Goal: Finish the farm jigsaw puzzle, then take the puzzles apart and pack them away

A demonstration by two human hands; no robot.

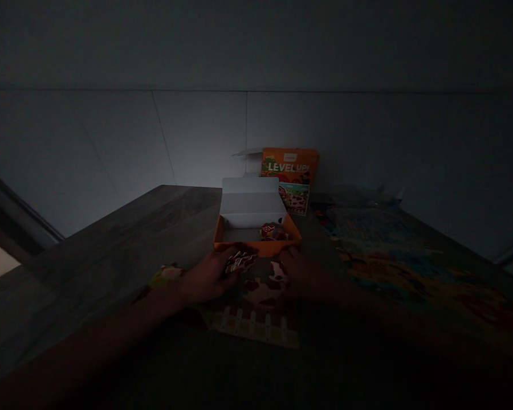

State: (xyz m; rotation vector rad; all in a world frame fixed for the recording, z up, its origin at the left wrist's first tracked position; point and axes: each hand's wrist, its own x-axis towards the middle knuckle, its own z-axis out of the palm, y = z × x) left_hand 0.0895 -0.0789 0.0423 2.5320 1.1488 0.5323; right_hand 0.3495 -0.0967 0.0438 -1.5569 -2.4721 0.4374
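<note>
The scene is very dark. Several jigsaw puzzle pieces (240, 261) sit in my left hand (209, 276), its fingers closed around them. My right hand (301, 272) has its fingers curled at a puzzle piece (277, 271) with brown and white cow patches; shadow hides most of its grip. Beneath and between the hands lies a partly assembled puzzle (260, 296), showing a cow and a white fence (252, 324). Just beyond my fingers stands an orange box (259, 246) with its lid raised, holding more loose pieces (273, 231).
An upright orange "LEVEL UP!" box (290, 171) with an opened flap stands behind, near the wall (196, 131). To the right lies a large colourful puzzle or printed sheet (389, 256), with clear plastic (363, 195) at its far end. The grey table (154, 228) narrows toward the wall.
</note>
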